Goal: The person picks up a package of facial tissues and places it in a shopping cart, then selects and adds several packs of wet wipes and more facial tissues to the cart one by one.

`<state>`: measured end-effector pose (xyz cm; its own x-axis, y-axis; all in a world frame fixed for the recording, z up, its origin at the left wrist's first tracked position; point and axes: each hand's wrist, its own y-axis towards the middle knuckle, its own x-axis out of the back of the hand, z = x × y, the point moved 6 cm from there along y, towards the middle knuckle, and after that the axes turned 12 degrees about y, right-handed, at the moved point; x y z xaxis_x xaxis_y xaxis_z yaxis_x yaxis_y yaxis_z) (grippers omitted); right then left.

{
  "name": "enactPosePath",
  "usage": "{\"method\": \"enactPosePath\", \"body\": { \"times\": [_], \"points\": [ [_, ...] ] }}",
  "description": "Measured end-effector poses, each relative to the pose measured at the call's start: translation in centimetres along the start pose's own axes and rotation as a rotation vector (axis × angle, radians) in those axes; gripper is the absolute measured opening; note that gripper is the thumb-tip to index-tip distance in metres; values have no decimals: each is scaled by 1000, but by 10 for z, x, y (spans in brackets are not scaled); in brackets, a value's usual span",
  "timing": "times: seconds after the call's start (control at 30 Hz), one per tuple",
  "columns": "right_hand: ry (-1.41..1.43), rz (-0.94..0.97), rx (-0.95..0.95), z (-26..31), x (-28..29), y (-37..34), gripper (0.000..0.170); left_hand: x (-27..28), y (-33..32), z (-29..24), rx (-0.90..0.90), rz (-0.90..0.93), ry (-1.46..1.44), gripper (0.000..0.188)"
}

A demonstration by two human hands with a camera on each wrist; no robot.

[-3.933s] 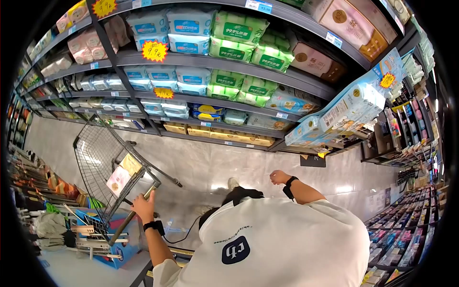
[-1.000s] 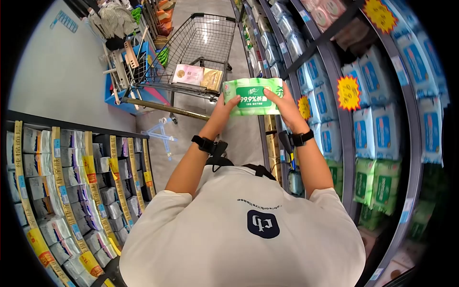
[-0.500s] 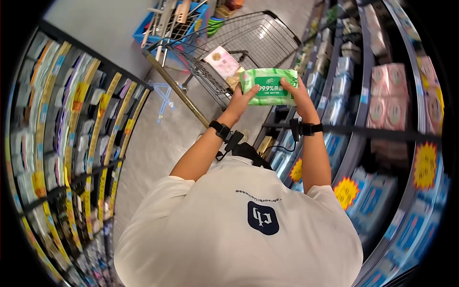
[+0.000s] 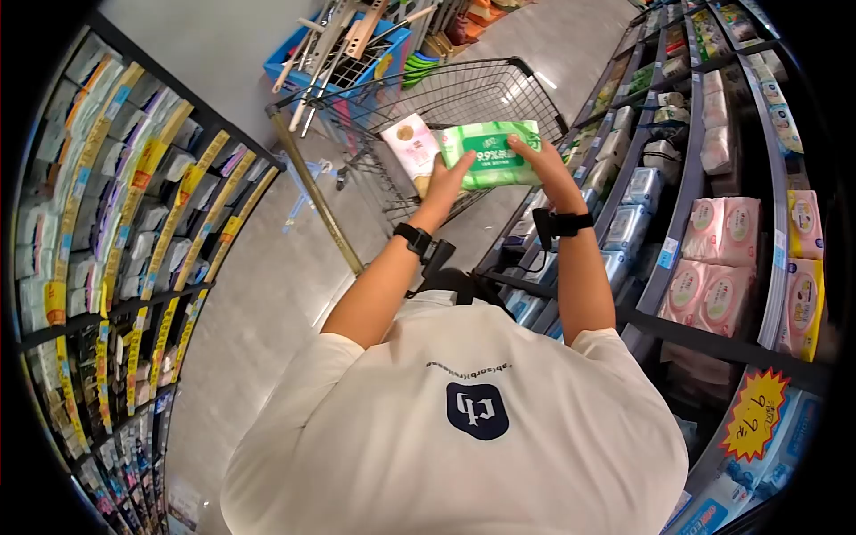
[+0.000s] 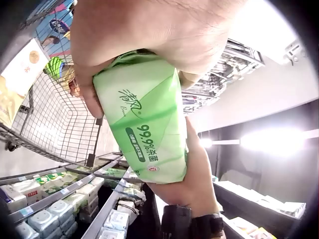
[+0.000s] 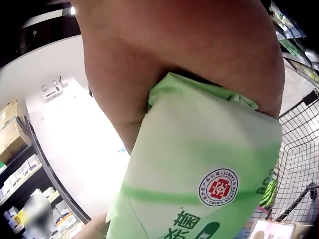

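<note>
Both hands hold a green and white soft pack point(image 4: 490, 159) in front of the chest, one at each end. The left hand point(image 4: 446, 183) grips its left end, thumb across the printed face; the right hand point(image 4: 551, 171) grips its right end the same way. In the left wrist view the pack point(image 5: 142, 117) hangs between the two hands. The right wrist view shows the pack point(image 6: 199, 154) close up beneath the right hand point(image 6: 184, 55). Beyond the pack, a pink and white box point(image 4: 410, 147) lies in the wire shopping cart point(image 4: 481, 80).
The cart's handle bar point(image 4: 316, 192) slants at the left of the hands. A blue bin point(image 4: 285, 58) of long-handled tools stands behind the cart. Stocked shelves point(image 4: 649, 241) run along the right, and another rack point(image 4: 107, 223) stands on the left. Grey floor point(image 4: 259, 303) lies between.
Earlier the left hand was on the cart handle and the right hand was free; now both grip the pack. The view has turned, and the pack now appears nearer the pink box in the cart.
</note>
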<state>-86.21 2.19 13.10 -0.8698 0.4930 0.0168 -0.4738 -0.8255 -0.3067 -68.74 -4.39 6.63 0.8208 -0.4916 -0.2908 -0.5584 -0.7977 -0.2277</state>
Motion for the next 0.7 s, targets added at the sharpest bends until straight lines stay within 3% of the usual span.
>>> {"method": "enactPosePath", "body": {
  "times": [0.03,0.13,0.4,0.57,0.7],
  "points": [
    [-17,-11,-1,3,2,9,57,1,4,-9,31,-39,29,46],
    [-52,5,-58,13,0,36,53,1,42,-8,-115,-14,-51,46],
    [28,181,-177,-47,12,193,53,17,162,56,22,-190,133,56],
    [17,236,-317,-114,27,291,55,27,246,159,154,-342,207,61],
    [-55,290,-481,-167,31,356,71,31,301,223,269,-353,136,61]
  ]
}}
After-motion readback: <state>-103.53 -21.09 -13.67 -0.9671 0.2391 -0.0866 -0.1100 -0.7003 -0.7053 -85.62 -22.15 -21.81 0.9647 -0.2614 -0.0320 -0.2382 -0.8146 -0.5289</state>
